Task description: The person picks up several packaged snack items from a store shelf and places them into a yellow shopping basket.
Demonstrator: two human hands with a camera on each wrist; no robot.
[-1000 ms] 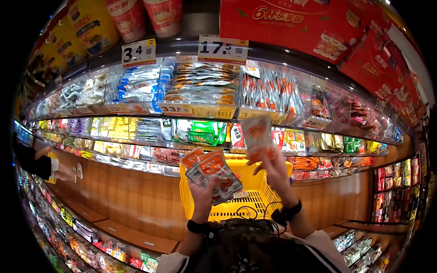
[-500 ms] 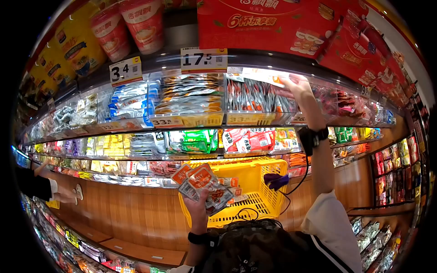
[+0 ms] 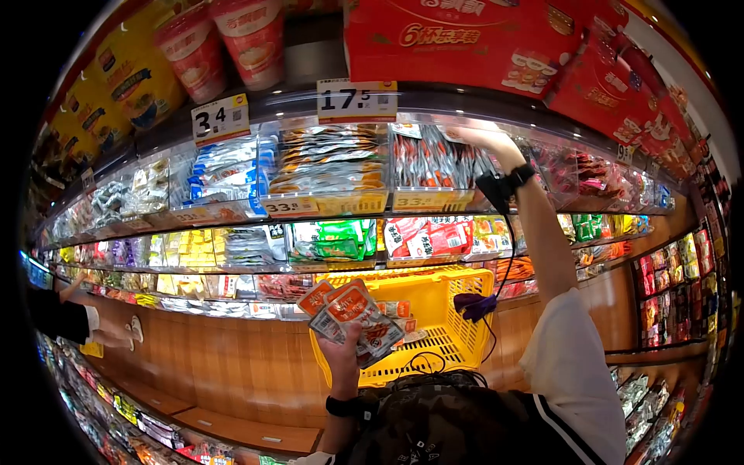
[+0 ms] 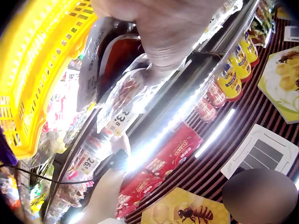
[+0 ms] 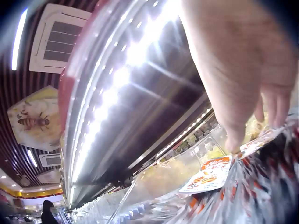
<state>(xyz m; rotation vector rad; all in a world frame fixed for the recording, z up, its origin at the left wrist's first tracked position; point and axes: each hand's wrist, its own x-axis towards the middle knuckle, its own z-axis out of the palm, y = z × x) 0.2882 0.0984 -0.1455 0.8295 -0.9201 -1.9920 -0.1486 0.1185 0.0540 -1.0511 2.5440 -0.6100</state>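
Observation:
My left hand (image 3: 341, 355) grips several flat snack packets (image 3: 364, 322) with orange and grey labels, the thumb across their front. They fan out over the yellow basket (image 3: 457, 291). In the left wrist view that hand (image 4: 163, 28) is close above a shiny packet (image 4: 122, 56). My right hand (image 3: 490, 139) reaches into a clear shelf bin of upright silver and orange packets (image 3: 430, 163). From the right wrist view, the hand's (image 5: 247, 70) thumb and fingertips pinch a snack packet (image 5: 258, 141) on top of the row. Another orange-and-white packet (image 5: 208, 175) lies beside it.
Other snack bins (image 3: 333, 159) flank this one, with lower shelves of bagged snacks (image 3: 333, 240). Red boxes (image 3: 457, 39) and cups (image 3: 252, 39) stand above. A dark cable (image 3: 508, 271) hangs from my right wrist. A person's leg (image 3: 112, 337) shows at left.
My right hand has moved from above the basket, with a snack packet, up and right into the shelf bin. My left hand keeps its packets. The view has shifted slightly.

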